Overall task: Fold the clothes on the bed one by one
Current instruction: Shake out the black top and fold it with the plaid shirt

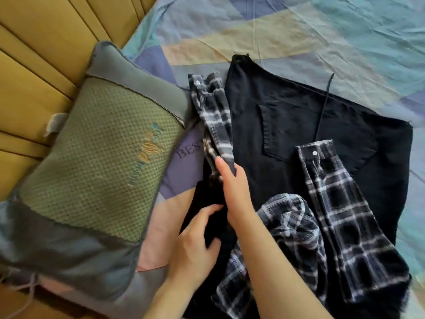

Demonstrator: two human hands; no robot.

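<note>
We see the black shirt [299, 125] spread on the bed [322, 31]. Right hand [232, 187] pinches its left plaid sleeve [215, 116]; left hand [195, 238] grips black fabric beside the pillow [96, 157].

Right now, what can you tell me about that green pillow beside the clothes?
The pillow has a green mesh-textured middle panel with orange and teal embroidery, and grey fabric ends. It looks soft and lies tilted on the patchwork bedsheet, leaning against the yellow padded headboard. A plaid sleeve lies just beside it.
</note>
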